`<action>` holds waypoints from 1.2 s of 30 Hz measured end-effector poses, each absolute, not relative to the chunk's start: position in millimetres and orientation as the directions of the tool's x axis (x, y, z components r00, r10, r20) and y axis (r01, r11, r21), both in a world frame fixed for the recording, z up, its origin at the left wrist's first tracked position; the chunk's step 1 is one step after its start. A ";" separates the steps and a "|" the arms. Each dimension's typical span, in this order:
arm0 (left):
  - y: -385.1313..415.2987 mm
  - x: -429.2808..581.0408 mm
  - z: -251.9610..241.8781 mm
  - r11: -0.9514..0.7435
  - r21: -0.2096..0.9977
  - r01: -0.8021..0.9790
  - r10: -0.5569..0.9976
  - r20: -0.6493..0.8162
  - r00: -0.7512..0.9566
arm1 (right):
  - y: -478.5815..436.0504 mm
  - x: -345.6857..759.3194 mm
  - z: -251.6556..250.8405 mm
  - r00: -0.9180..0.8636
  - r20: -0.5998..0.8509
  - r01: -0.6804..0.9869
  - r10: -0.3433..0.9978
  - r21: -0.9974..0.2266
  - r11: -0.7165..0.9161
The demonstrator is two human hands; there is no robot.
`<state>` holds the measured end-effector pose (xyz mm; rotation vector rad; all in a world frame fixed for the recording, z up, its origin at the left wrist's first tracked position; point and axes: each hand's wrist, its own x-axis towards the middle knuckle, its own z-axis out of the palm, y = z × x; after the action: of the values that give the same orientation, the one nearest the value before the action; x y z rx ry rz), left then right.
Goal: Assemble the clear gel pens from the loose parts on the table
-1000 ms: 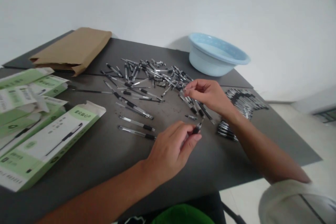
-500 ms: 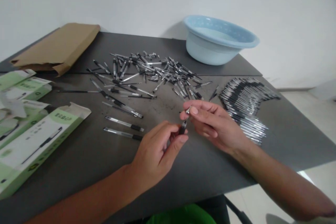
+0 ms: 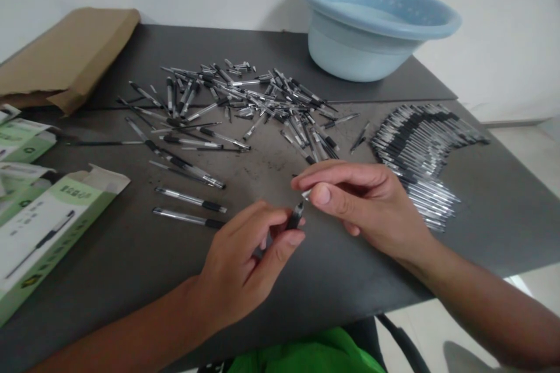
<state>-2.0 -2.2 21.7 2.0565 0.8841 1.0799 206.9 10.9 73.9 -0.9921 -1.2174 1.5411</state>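
My left hand [image 3: 245, 265] is closed on a pen [image 3: 296, 217], its black grip end poking up between thumb and forefinger; most of the barrel is hidden in the palm. Just above it, my right hand [image 3: 367, 201] pinches a small silvery cone-shaped pen tip [image 3: 305, 194] between thumb and forefinger. The tip is very near the pen's end; whether they touch I cannot tell. Left of my left hand, two clear pens [image 3: 190, 199] with black grips lie side by side. A large loose heap of pens and pen parts [image 3: 245, 93] spreads beyond both hands.
To the right, a neat fanned stack of pens [image 3: 415, 145] lies on the dark table [image 3: 341, 268]. A light blue basin [image 3: 359, 49] stands at the back right. A brown paper bag [image 3: 83, 46] and green-white pen boxes [image 3: 56, 227] occupy the left side.
The view has tilted down and come closer. The silvery tip in my right hand stays just above the pen's end. Both hands keep their hold.
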 end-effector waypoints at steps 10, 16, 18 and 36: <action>-1.5 -4.3 24.9 -0.547 0.791 0.275 0.803 0.401 0.441 | 15.0 211.3 78.2 -0.197 0.000 -0.057 0.980 -0.998 -0.011; -1.2 -4.2 23.9 -0.554 0.791 0.259 0.799 0.418 0.432 | 16.0 210.6 78.6 -0.240 0.042 -0.072 0.970 -0.997 0.026; -1.4 -3.6 24.0 -0.555 0.790 0.263 0.799 0.417 0.434 | 16.7 210.8 78.9 -0.233 0.050 -0.048 0.971 -0.998 0.040; 1.3 -1.3 23.7 -0.575 0.761 0.300 0.784 0.409 0.467 | 16.0 214.7 61.9 -0.264 0.110 0.217 0.958 -0.961 0.171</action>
<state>-1.3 1.3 23.7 2.1055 0.8964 1.0263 214.7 16.0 61.9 -1.1415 -1.6399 1.1578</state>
